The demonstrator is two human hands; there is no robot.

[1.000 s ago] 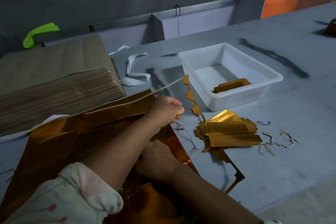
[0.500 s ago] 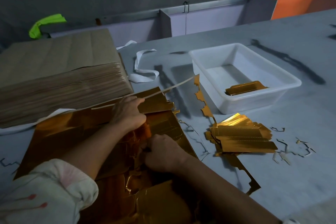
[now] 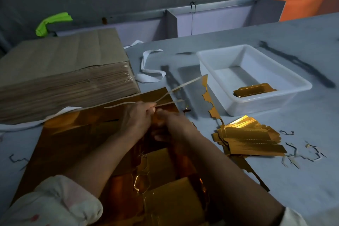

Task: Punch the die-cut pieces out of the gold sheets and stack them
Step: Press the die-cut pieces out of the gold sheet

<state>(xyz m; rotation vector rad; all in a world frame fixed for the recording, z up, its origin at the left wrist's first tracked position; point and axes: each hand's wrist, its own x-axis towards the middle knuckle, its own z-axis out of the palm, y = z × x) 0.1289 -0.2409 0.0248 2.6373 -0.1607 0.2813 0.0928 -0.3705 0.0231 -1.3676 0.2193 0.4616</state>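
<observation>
Closest in, a white sleeve (image 3: 55, 202) with red spots sits at the desk's (image 3: 286, 185) near-left corner, and both forearms reach out over the gold sheets (image 3: 73, 139), which cover most of the near-left part of the desk. The near bit of the sheets is pretty crumpled and torn up, with cut-out shapes half lifted. Further in, the two hands meet over the middle of the sheets, almost touching. The left hand (image 3: 136, 117) has its fingertips pinched on some thin pale waste strips (image 3: 183, 86) that run up and away to the right. The right hand (image 3: 170, 126) has its fingers curled under, but it's too dark and blurry there to tell if they actually hold anything. Just right of the hands, off the sheets, there's a loose stack of punched gold pieces (image 3: 249, 137) lying flat on the desk, with little scraps (image 3: 297, 154) scattered beside it toward the right edge. A jagged gold edge strip (image 3: 211, 101) stands up between the hands and the white tub (image 3: 300, 86), which has a few more gold pieces (image 3: 255, 90) in its near-right corner. On the far-left side is a thick stack of cardboard (image 3: 64, 71), and a white strap (image 3: 148, 77) loops between it and the tub.
</observation>
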